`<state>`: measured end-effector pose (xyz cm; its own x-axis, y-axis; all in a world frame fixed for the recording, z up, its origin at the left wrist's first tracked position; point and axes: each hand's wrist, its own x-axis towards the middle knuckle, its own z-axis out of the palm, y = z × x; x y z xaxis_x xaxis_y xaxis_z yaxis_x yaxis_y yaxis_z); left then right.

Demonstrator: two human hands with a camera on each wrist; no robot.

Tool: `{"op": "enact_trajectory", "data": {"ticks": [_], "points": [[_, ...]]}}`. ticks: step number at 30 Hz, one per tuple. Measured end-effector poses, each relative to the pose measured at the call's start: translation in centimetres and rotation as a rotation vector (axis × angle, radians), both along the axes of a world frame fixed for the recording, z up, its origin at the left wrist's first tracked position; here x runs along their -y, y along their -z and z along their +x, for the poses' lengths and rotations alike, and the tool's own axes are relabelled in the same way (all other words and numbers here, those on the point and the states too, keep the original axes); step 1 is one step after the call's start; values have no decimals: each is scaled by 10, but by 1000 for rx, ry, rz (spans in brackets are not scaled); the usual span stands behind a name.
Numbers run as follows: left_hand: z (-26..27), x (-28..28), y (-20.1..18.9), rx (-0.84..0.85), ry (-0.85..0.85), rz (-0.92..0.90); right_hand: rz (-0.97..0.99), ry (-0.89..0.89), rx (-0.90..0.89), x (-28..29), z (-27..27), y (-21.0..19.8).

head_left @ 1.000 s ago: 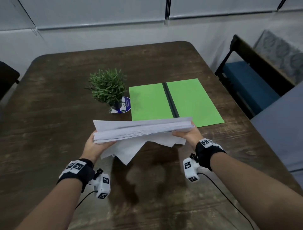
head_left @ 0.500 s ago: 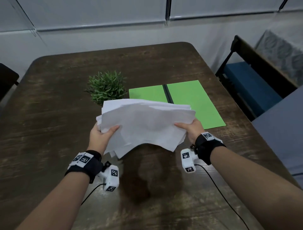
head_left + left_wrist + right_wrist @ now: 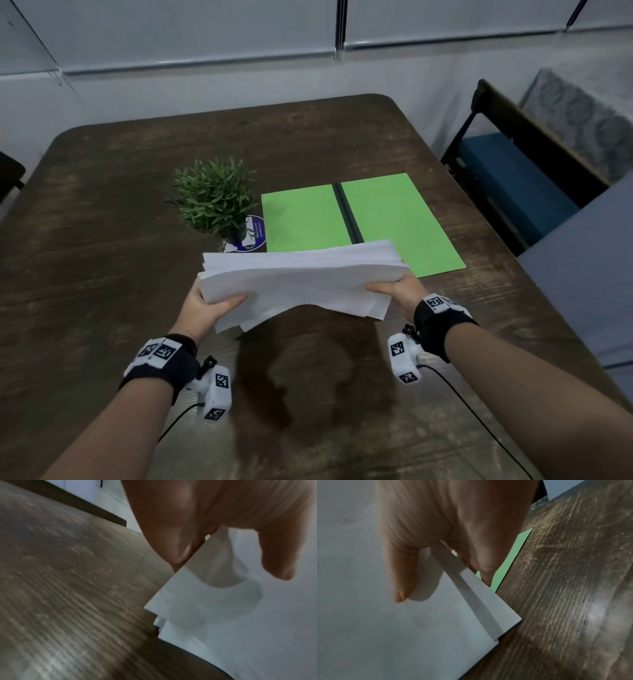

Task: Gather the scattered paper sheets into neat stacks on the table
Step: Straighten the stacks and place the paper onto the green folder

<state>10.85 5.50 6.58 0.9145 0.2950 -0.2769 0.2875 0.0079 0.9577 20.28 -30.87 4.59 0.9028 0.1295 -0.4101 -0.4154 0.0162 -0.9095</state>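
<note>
I held the uneven paper stack (image 3: 301,277) above the tabletop (image 3: 102,274) in both grips, left hand (image 3: 202,308) and right hand (image 3: 399,291); next, I judged, its edges needed squaring.

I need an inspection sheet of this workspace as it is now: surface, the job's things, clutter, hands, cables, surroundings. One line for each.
Surface: dark wooden table, worn grain, rounded corners.
Job's things: white paper stack held above the table, lower sheets sticking out unevenly, not squared.
Clutter: small potted plant beside an open green folder lying flat; both behind the stack.
Hands: left hand grips the stack's left edge, right hand grips its right edge, thumbs on top.
Cables: thin black cable from the right wrist camera; another from the left one.
Surroundings: chair with blue seat to the right, grey wall behind.
</note>
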Motion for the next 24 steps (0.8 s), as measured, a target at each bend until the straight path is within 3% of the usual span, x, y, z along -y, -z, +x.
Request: {"op": "enact_trajectory", "data": {"ticks": [11,16,24], "points": [[-1,-4,9,-44,3,87,-200,-137,29,-4,-4,-14],[7,3,3,13,34,129,-81,113,54,-17,8,-8],[17,13,-21,35,-123,50,-82,151,137,-27,17,-18]]}}
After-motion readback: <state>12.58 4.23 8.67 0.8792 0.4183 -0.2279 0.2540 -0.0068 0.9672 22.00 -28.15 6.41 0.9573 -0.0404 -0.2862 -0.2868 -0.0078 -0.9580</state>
